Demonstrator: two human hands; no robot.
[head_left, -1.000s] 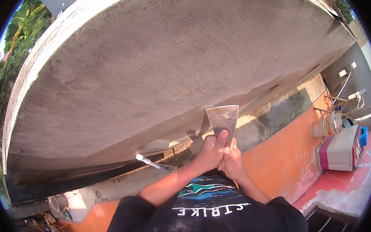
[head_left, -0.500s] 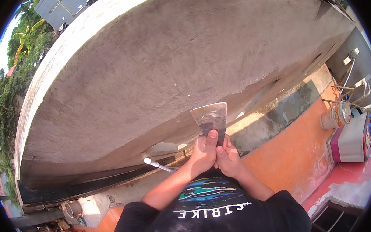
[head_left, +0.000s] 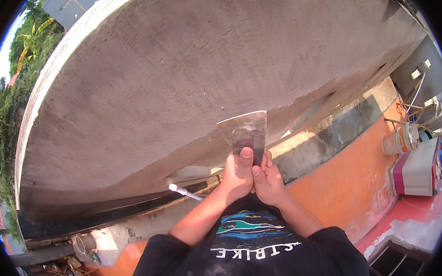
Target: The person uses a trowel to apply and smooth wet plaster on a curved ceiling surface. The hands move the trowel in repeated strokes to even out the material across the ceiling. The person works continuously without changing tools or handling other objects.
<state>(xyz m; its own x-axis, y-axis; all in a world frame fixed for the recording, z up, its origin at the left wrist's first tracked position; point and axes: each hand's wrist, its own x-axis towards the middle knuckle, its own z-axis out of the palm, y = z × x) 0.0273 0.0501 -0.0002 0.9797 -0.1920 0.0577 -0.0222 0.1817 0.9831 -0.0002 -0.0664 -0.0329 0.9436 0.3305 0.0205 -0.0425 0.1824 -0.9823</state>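
Observation:
Both my hands grip a scraper (head_left: 244,130) with a wide, flared metal blade, held upright at the middle of the view. My left hand (head_left: 237,176) is closed round its handle, the thumb pressed along the base of the blade. My right hand (head_left: 268,181) wraps the handle from the other side, its thumb beside the left one. Most of the handle is hidden by the fingers. The blade's wide edge is at the rough grey plastered wall (head_left: 177,85); whether it touches is unclear. Small specks show on the wall just above the blade.
A white capped pipe (head_left: 184,191) sticks out left of my left forearm. At the right are an orange floor (head_left: 335,181), buckets (head_left: 400,138), a white and magenta box (head_left: 415,169) and a wooden frame (head_left: 407,114). Green trees (head_left: 1,111) stand beyond the wall's left edge.
Both hands have moved the scraper slightly up and to the left across the wall. The grip has stayed the same.

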